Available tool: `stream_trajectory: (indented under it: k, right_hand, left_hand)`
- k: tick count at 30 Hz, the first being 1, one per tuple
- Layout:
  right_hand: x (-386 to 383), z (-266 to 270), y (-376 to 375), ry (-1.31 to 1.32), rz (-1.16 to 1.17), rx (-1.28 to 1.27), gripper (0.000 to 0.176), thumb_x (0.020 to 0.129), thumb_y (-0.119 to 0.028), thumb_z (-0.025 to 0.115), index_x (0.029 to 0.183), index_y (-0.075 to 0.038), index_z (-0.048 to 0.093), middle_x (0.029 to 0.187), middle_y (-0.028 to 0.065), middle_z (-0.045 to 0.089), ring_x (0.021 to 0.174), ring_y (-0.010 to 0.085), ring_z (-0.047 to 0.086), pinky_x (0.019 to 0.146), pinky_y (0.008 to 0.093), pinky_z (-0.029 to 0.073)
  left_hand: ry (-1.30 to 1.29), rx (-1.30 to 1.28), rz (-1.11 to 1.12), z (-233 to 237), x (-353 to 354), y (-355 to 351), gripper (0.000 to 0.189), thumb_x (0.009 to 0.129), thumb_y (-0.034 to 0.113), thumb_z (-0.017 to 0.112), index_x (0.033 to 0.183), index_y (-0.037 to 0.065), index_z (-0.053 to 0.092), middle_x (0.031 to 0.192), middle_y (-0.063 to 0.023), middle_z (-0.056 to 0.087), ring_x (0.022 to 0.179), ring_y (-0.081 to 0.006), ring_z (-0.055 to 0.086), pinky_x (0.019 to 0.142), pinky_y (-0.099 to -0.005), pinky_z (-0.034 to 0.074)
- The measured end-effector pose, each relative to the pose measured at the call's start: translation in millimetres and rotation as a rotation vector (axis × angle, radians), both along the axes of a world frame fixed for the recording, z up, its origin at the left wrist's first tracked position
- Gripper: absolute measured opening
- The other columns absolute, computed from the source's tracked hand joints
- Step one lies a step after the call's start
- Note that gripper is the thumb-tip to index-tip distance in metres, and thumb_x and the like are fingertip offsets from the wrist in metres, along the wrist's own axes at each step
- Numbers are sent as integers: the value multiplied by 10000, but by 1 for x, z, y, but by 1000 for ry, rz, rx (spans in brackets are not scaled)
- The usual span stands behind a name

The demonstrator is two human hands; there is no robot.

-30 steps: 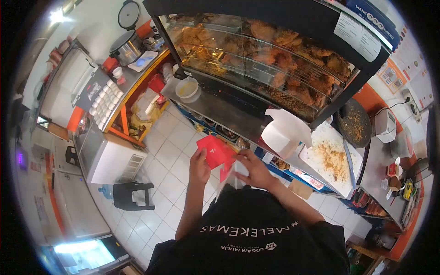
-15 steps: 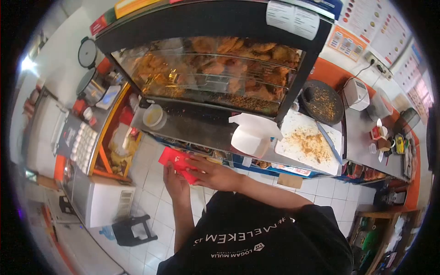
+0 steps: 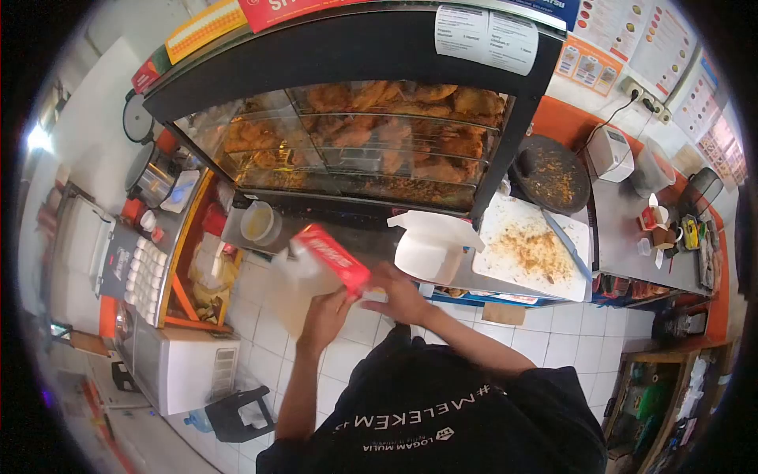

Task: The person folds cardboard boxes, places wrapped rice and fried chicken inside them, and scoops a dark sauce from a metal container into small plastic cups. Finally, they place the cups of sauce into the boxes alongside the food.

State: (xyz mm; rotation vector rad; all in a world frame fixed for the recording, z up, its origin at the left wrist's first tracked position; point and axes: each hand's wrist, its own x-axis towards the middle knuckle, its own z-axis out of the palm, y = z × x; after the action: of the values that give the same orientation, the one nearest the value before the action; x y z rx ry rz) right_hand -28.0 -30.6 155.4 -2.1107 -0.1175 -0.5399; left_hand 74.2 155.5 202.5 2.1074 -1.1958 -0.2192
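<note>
Across the far side in front of you stands a big heated display case (image 3: 371, 142) stacked with fried chicken, its glass front shutting off the shelves from your side. Below it a steel counter (image 3: 355, 229) runs left to right. On the counter's right part lies a white cutting board (image 3: 533, 249) strewn with crumbs, a knife (image 3: 570, 246) along its right edge and a round dark pan (image 3: 553, 174) just beyond it. An open white takeaway box (image 3: 430, 245) sits just left of the board, and a small tub (image 3: 259, 223) sits at the counter's left end. You hold a red carton (image 3: 335, 254) tilted above the counter's near edge, between the tub and the takeaway box. Your left hand (image 3: 325, 312) grips it from below, fingers closed on its underside. Your right hand (image 3: 399, 292) has its fingers pinched on the carton's near right corner. The floor (image 3: 268, 332) under you is pale tile, with a white freezer (image 3: 185, 363) and a black stool (image 3: 241, 411) to the near left.
</note>
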Motion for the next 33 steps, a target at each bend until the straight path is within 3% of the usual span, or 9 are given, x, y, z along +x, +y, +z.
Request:
stream_trajectory:
  k: [4,7,10,13,17,20,23,28,33]
  right_hand:
    - [-64,-97,-55,413,-546,31,319,866,-276,747,972,-9,609,979,205,639,914,427,640,753,498,531]
    - [-98,-129,-91,421,-667,-247,414,927,-305,695,1111,55,604,965,244,688,785,411,681,758,481,526]
    - [-90,-167,-102,605,-761,65,535,919,-338,700,1251,57,557,875,233,709,740,372,708,752,461,546]
    - [-59,-146,-100,637,-726,245,564,902,-334,711,1283,48,545,843,231,713,708,346,719,751,450,557]
    - [-18,-186,-94,626,-770,219,563,887,-303,723,1297,45,553,910,241,719,783,325,730,752,425,565]
    - [8,-185,-78,547,-731,180,566,890,-278,715,1319,40,526,915,213,728,828,338,727,757,428,569]
    - [27,-178,-61,495,-702,275,579,913,-261,711,1358,49,510,1005,212,714,885,293,717,719,374,578]
    - [37,-173,-22,427,-716,695,617,982,-252,652,1455,38,384,1079,172,673,833,216,718,636,292,568]
    - [15,-194,34,432,-933,667,519,1005,-272,611,1384,22,413,1037,150,653,713,193,709,559,262,522]
  left_hand:
    - [-360,292,-217,-75,69,47,165,847,82,638,985,110,723,964,-72,732,1036,-236,660,1037,-460,398]
    - [-482,407,-227,-89,117,61,114,906,103,598,968,76,689,1080,-86,686,1154,-236,603,1054,-449,389]
    - [-64,92,-83,-178,175,79,145,949,112,563,1030,25,645,1159,-144,651,1185,-283,585,1036,-408,431]
    - [-69,135,-62,-170,197,61,153,950,151,521,1002,22,584,1224,-149,616,1137,-344,597,967,-435,488]
    - [41,252,-38,-173,226,32,217,915,154,553,1107,85,627,1423,-176,490,1420,-365,370,1129,-476,374]
    - [-618,569,-123,-180,241,20,464,875,115,603,1339,118,601,1605,-188,256,1524,-370,161,1181,-614,232]
    - [-415,596,-90,-183,247,18,580,825,96,629,1400,145,574,1628,-201,173,1530,-434,51,1141,-729,184]
    - [-446,283,-66,-189,250,44,736,796,44,638,1500,124,437,1628,-221,162,1504,-463,151,1166,-672,186]
    - [-31,1,59,-151,218,155,733,816,95,670,1499,88,403,1595,-261,208,1468,-481,234,1185,-548,260]
